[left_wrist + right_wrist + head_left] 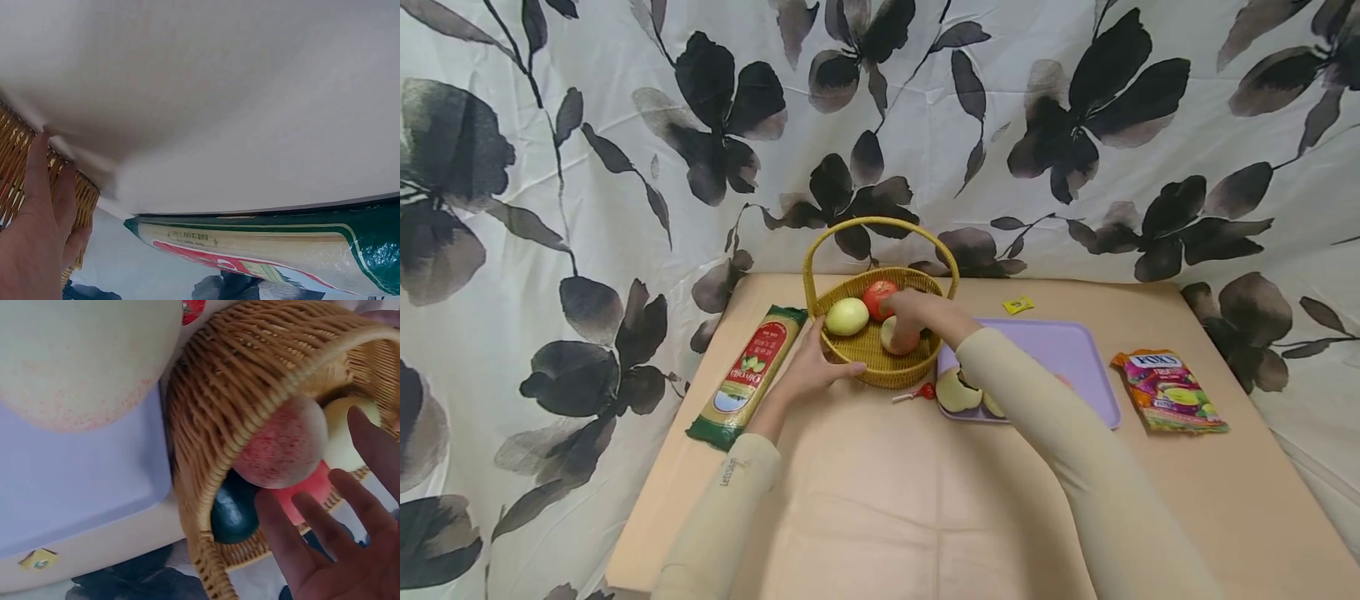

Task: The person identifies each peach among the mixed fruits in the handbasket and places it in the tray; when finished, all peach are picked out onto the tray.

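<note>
Right grip spread, fingers straight over a pale pink peach inside the wicker basket, toward the table's far edge. Left grip flat against the basket's near-left wall, steadying. Probably light, firm but bruisable, slightly slick; best cupped around its widest part, not pinched at the top.

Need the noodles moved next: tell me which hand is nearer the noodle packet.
Left. The left hand rests on the basket wall, right beside the noodle packet. The right hand is inside the basket, over a peach, farther off.
</note>
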Available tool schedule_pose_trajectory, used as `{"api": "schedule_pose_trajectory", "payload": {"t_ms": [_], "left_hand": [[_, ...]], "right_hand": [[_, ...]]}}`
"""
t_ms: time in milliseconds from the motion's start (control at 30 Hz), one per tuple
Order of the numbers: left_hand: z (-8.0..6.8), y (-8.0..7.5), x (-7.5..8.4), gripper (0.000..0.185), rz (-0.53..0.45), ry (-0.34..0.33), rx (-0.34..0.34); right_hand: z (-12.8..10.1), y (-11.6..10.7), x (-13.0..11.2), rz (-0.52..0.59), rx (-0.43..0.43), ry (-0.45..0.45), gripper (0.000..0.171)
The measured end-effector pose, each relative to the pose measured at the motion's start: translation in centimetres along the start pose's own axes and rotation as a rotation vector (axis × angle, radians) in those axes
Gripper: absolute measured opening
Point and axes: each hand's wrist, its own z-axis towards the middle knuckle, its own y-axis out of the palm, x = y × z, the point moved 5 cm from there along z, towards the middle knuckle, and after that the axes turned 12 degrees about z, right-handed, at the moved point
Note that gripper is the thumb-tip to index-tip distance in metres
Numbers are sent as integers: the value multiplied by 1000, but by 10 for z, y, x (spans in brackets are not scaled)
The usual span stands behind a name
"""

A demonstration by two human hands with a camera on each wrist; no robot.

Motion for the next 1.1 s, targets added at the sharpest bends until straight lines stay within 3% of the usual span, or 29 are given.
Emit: {"api": "schedule_pose_trajectory", "payload": {"t_ms": [300,600,700,900,1100], "left_hand": [[-1,0,1,124,15,-15,2],[-2,-1,3,128,17,-1,9],[-1,-1,3,131,19,2,8],[0,0,2,131,32,-4,6],[-2,0,2,126,21,-12,4]], "right_hand": [[12,6,8,-50,-21,8,67],[17,7,0,-167,17,-91,27],[17,9,1,-158,2,-65,35],[14,17,9,-90,-70,22,69],[9,20,8,-113,-62,0,68]]}}
